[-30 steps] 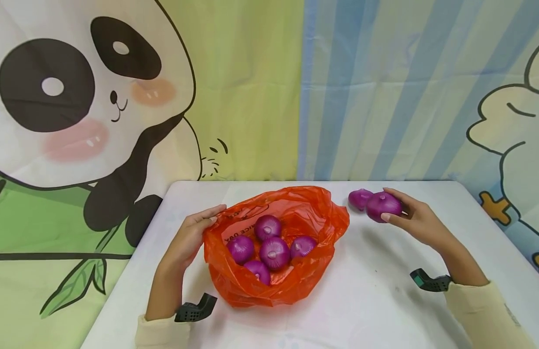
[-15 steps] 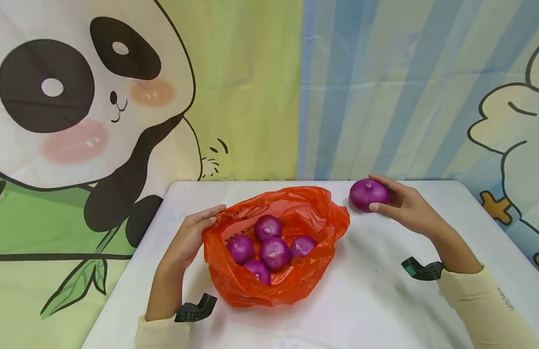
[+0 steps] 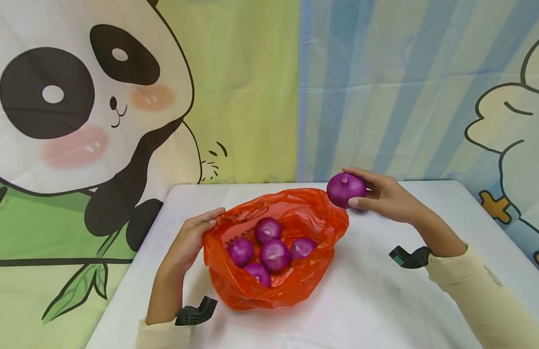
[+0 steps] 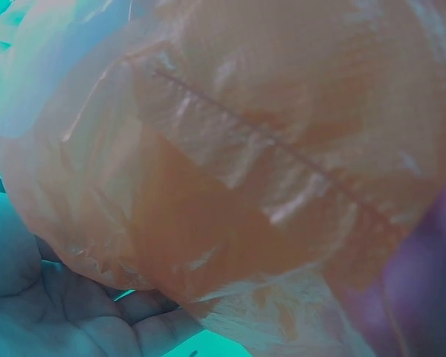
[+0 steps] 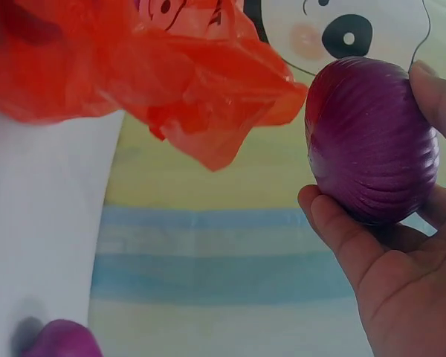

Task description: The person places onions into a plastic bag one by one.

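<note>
A red plastic bag point(image 3: 234, 293) stands with its mouth spread wide in the head view. Several purple onions point(image 3: 275, 254) lie inside it. My left hand point(image 3: 182, 245) pinches the bag's left rim between thumb and fingers. In the left wrist view the bag's film point(image 4: 245, 163) fills most of the picture beside the palm. My right hand point(image 3: 389, 196) grips another purple onion point(image 3: 344, 189), held up at the bag's back right rim. The right wrist view shows this onion point(image 5: 372, 141) between thumb and fingers, near the bag's crumpled edge point(image 5: 208, 89).
On the white table point(image 3: 361, 300), one more onion point(image 5: 63, 342) shows at the lower left of the right wrist view; in the head view it is mostly hidden behind my right hand. A curtain point(image 3: 247, 97) with a printed panda hangs behind the table.
My right hand has carried its onion leftward and up, from above the table's right side to the bag's back right rim. The left hand keeps its grip on the bag.
</note>
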`<state>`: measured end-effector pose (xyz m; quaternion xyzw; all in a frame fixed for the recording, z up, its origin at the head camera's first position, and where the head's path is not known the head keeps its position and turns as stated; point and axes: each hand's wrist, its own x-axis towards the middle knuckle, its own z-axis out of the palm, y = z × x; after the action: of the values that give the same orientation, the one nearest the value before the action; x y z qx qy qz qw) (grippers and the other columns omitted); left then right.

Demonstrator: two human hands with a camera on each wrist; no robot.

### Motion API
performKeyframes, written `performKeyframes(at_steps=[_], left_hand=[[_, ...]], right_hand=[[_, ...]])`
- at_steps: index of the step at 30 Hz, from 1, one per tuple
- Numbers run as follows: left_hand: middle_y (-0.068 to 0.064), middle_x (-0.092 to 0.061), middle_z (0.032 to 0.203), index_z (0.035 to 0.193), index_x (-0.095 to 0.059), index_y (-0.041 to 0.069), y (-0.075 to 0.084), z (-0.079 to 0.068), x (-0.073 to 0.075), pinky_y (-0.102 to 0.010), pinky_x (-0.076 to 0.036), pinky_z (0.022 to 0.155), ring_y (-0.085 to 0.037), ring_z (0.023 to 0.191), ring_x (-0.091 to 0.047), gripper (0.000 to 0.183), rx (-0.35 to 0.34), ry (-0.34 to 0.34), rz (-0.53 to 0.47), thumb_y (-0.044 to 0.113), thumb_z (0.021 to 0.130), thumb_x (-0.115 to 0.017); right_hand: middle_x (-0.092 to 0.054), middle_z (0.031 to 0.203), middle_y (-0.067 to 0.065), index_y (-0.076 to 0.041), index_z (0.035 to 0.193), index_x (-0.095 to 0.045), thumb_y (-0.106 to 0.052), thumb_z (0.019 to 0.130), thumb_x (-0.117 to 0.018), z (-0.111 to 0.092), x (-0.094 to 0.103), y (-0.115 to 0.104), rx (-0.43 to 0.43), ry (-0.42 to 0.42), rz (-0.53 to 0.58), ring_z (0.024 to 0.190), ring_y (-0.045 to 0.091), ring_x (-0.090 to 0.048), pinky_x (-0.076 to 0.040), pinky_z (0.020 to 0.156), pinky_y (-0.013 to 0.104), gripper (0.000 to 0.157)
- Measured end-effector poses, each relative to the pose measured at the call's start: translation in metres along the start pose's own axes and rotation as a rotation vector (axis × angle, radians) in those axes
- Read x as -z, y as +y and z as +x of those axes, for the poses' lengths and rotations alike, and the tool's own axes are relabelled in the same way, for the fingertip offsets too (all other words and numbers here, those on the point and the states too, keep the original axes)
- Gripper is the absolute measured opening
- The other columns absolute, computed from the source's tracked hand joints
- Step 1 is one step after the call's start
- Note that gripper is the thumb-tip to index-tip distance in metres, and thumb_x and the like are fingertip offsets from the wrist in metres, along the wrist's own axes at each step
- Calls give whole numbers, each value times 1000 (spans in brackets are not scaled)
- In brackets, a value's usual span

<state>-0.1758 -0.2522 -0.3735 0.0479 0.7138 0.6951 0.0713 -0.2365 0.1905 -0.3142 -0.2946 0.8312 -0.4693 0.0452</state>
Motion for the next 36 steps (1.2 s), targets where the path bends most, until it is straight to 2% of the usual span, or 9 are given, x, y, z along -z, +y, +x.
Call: performKeyframes(at_steps=[8,12,16,21,29,36], left_hand=[[-19,-45,144,143,-45,-3,0,0,1,-39,-46,96,-33,128,-49,42,-4,-4,-2,6,102,-35],[-19,-45,144,143,-45,-3,0,0,2,-39,-46,96,-33,128,-49,43,-6,-4,9,6,102,-35],[-19,-46,143,143,-45,-3,2,-1,4,-40,-47,95,-33,127,-50,43,-7,7,17,6,102,-35],[-20,-46,143,143,-45,-3,2,-1,4,-36,-49,93,-32,125,-52,43,-4,1,9,6,102,-35],[-21,-46,142,142,-45,-4,1,1,2,-36,-49,93,-30,123,-54,43,-1,3,13,6,102,-35],[-19,-47,142,142,-46,-2,0,1,0,-36,-48,95,-30,124,-53,43,15,7,11,6,102,-35]], right_hand=[[-44,140,20,-9,149,-38,-7,88,-71,14,-12,-11,36,-61,68,110,41,-56,-58,75,37,69],[-44,140,19,-5,148,-39,-5,86,-72,23,-21,-17,68,-99,99,115,40,-55,-58,78,36,70],[-44,141,18,-6,148,-39,-6,86,-72,35,-31,-22,107,-149,141,121,38,-52,-56,82,38,70],[-47,139,16,-9,149,-40,-7,86,-72,47,-41,-24,114,-231,191,119,33,-55,-55,85,39,70],[-50,137,15,-8,150,-37,-12,90,-70,66,-59,-29,103,-420,222,119,28,-56,-52,91,39,69],[-57,131,5,-9,149,-40,-18,90,-71,76,-77,-33,91,-511,178,116,21,-58,-52,92,36,67]])
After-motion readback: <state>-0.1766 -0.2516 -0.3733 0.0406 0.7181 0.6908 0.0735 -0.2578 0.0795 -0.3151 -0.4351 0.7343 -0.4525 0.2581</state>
